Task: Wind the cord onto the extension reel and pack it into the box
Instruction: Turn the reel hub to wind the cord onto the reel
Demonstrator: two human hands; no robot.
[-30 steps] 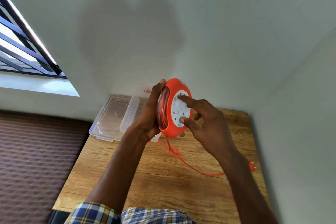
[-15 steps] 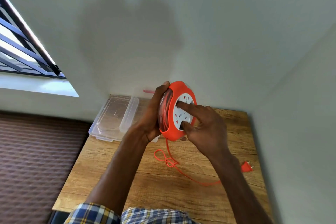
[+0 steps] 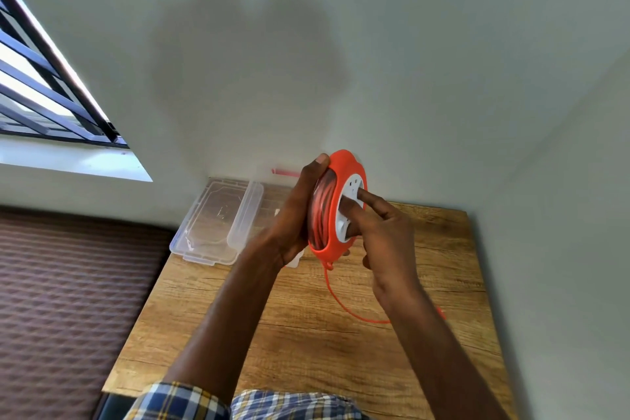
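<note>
- The round orange plastic extension reel with a white socket face (image 3: 335, 208) is held upright on edge above the wooden table (image 3: 306, 334), between the two hands.
- The left hand (image 3: 293, 225) is clamped on the reel's back and rim, thumb hooked over the top edge, acting as the fixed support.
- The right hand (image 3: 381, 235) is not closed around anything; two of its fingers (image 3: 366, 197) press on the white face, apparently to crank it round.
- To wind well, the person should keep the left grip steady and let only the face turn, using even strokes so the thin orange cord (image 3: 341, 300) lays in flat turns inside the channel.
- The loose cord hangs from the reel's lower edge, just below the right hand, and runs along the table under the right forearm.
- Its plug end seems to lie behind that forearm, but blur makes this uncertain.
- A short tail remains, so winding looks nearly done.
- The clear plastic box with its hinged lid open (image 3: 218, 225) sits on the table just beyond the left hand, ready for the reel.
</note>
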